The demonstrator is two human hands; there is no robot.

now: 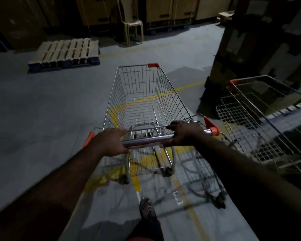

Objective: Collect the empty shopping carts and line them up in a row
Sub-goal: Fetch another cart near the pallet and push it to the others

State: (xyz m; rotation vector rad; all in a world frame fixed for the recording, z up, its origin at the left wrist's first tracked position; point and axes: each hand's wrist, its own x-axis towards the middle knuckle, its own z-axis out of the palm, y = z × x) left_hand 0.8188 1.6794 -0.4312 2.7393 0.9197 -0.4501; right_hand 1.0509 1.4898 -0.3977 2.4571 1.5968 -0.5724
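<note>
At six o'clock, left hand (pixel 109 142) and right hand (pixel 182 133) wrap their grip round the empty cart handle (pixel 146 140), likely steering toward parked carts (pixel 261 119) at three o'clock.

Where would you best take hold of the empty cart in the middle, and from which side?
By the chrome handle bar across the near end of the cart, coming from behind. The bar is round, level and runs the basket's full width, so the left hand and right hand can wrap it spaced apart, as they do now, likely easing steering.
</note>
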